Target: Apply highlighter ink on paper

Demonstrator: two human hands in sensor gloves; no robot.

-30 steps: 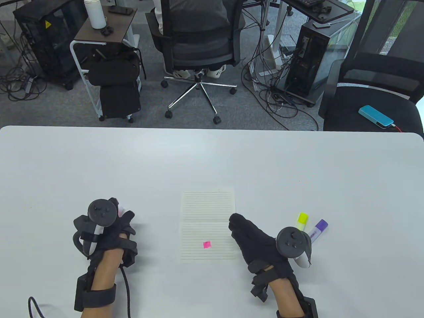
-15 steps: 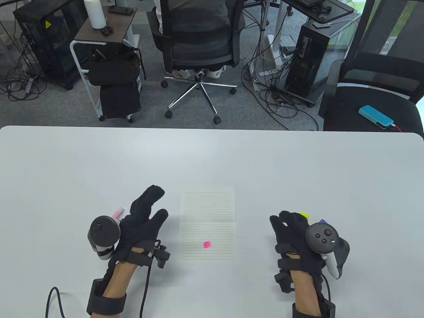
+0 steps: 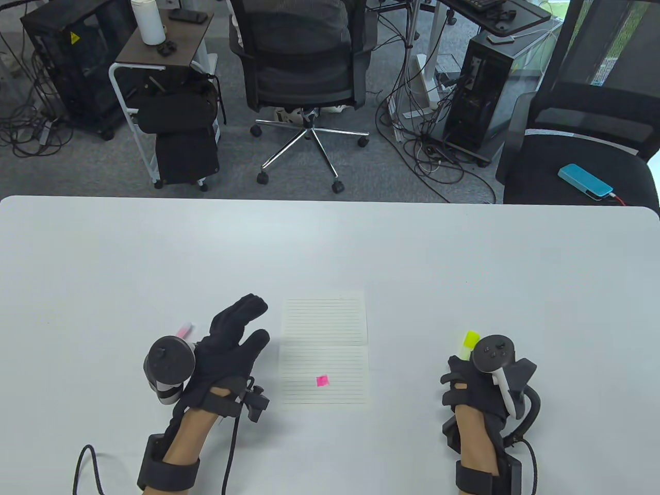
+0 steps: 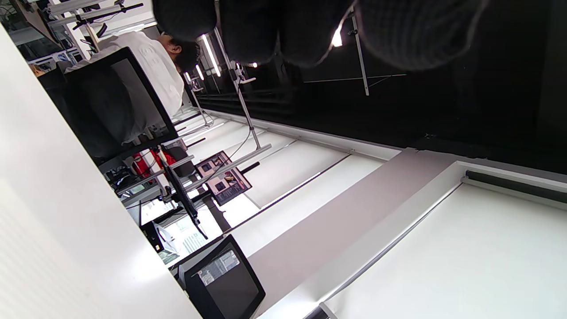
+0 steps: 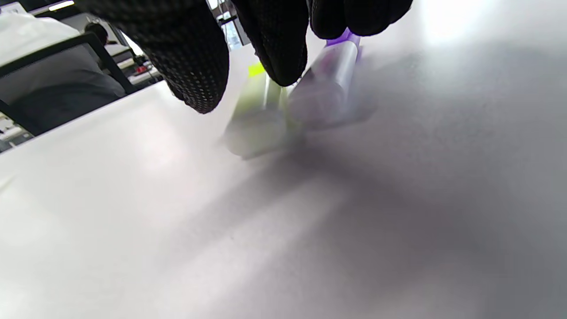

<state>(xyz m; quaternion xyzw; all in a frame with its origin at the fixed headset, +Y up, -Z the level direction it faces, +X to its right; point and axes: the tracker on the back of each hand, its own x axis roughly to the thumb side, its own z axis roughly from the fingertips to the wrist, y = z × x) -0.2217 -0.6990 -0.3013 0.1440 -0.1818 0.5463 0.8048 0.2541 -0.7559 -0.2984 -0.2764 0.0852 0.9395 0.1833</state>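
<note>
Hovering spread-fingered, left hand (image 3: 227,345) idles; right hand (image 3: 472,384) fingers touch the yellow highlighter (image 3: 469,343).

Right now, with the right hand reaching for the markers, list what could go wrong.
1. The yellow highlighter and purple highlighter lie side by side; the right hand could nudge or grab the wrong one.
2. The left hand is off the paper, which may slide during marking.

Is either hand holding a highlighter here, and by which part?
Left hand: nothing, fingers spread. Right hand reaches onto the yellow highlighter and purple highlighter; a closed grip cannot be told.
</note>
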